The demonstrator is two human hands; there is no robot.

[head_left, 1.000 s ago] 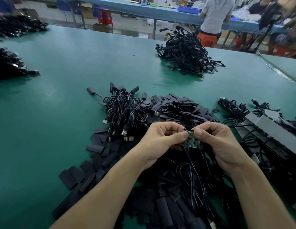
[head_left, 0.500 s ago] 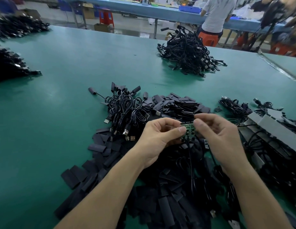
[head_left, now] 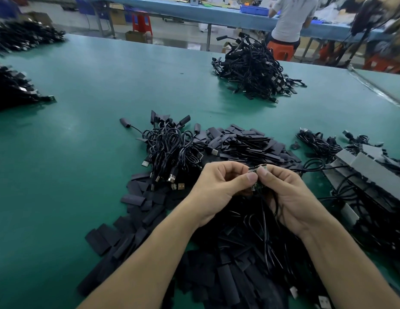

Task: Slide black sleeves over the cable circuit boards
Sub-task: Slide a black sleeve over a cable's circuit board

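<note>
Above loose black sleeves heaped on the tabletop, the left hand and right hand pinch 1 bare circuit board between thumbs and curled fingers, likely steadying it for sleeving; its cable dangles. Farther off lies a cable pile.

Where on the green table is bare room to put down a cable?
Bare: the table left of the loose sleeves, up to the left-edge pile; the strip before the far cable heap. Crowded: the near middle, and right among grey strips.
</note>
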